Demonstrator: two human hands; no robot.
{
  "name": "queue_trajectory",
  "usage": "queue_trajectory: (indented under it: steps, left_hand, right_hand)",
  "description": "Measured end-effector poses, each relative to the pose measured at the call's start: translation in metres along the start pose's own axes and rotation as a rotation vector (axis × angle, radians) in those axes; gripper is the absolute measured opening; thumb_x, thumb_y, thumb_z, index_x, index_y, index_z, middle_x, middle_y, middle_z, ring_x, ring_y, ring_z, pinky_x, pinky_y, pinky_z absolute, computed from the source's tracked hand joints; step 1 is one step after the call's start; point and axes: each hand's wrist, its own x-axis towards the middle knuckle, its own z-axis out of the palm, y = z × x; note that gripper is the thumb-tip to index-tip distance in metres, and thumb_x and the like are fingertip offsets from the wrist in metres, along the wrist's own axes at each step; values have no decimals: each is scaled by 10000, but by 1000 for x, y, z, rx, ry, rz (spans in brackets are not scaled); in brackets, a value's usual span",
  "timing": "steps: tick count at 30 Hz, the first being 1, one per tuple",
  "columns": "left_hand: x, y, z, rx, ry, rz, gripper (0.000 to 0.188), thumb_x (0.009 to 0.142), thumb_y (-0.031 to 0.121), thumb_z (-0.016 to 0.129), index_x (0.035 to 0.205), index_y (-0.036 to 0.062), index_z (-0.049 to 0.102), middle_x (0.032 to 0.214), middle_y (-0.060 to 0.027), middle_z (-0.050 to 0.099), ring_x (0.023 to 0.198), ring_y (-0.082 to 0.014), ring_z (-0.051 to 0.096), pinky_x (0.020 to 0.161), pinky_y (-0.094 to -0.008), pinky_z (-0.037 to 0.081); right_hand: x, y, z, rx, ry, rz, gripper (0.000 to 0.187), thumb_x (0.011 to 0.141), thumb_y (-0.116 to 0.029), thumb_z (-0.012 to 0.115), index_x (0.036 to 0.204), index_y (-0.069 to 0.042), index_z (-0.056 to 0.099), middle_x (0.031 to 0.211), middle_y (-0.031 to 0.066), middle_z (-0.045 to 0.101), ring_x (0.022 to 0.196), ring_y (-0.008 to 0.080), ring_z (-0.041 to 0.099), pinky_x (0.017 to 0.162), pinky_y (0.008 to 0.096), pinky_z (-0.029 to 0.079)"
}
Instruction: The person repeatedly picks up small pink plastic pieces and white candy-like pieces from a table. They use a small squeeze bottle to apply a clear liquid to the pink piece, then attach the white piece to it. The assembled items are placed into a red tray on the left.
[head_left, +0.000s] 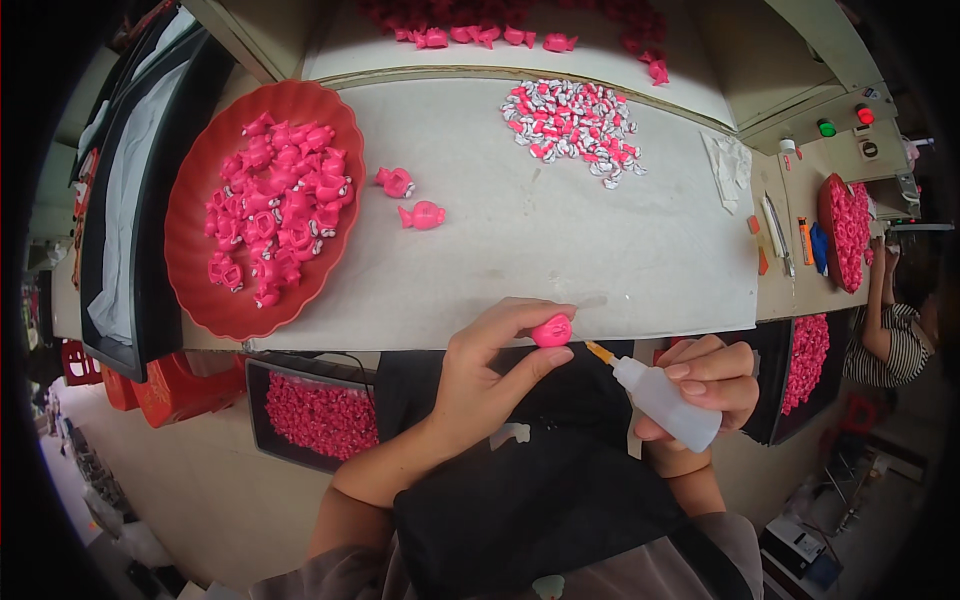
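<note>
My left hand [472, 372] pinches a round pink plastic figure [552, 331] between thumb and fingertips, just over the table's front edge. Wrapped in the fingers of my right hand [718, 382] is a translucent squeeze bottle [665, 402]. Its thin amber tip points up and left at the pink figure, a small gap away from it. Two more pink figures, one upper [398, 182] and one lower [424, 215], lie on the white table sheet [460, 270]. Farther back is a heap of small white-and-pink pieces [572, 130].
A scalloped red bowl [182, 225] full of pink figures stands at left. More pink figures [480, 38] lie on the back shelf. Tweezers [777, 235] and an orange-handled tool [804, 240] rest at right. Dark bins [262, 420] hang below the table. Another person [885, 340] sits far right.
</note>
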Motion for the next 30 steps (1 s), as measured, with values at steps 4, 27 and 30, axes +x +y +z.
queue_trajectory:
  steps: [4, 27, 30]
  left_hand:
    - [0, 2, 0, 50, 0, 20, 285, 778, -24, 607, 1059, -21, 556, 1061, -118, 550, 951, -164, 546, 842, -278, 441]
    - [2, -3, 3, 38, -78, 18, 278, 775, -59, 582, 1051, -30, 559, 1119, -147, 522, 1025, -193, 517, 864, -289, 437]
    - [2, -4, 2, 53, -69, 20, 279, 779, -61, 575, 1055, -28, 558, 1109, -145, 528, 1024, -192, 518, 866, -287, 435]
  right_hand:
    - [1, -2, 2, -50, -25, 15, 477, 579, -285, 818, 843, -83, 477, 799, 48, 498, 606, 117, 490, 506, 205, 427]
    - [2, -4, 0, -55, -68, 43, 470, 573, -287, 820, 832, -90, 480, 783, 41, 500, 591, 103, 490, 497, 194, 427]
    - [4, -3, -4, -40, -122, 47, 469, 572, -265, 826, 831, -87, 479, 787, 41, 496, 595, 108, 492, 501, 195, 429]
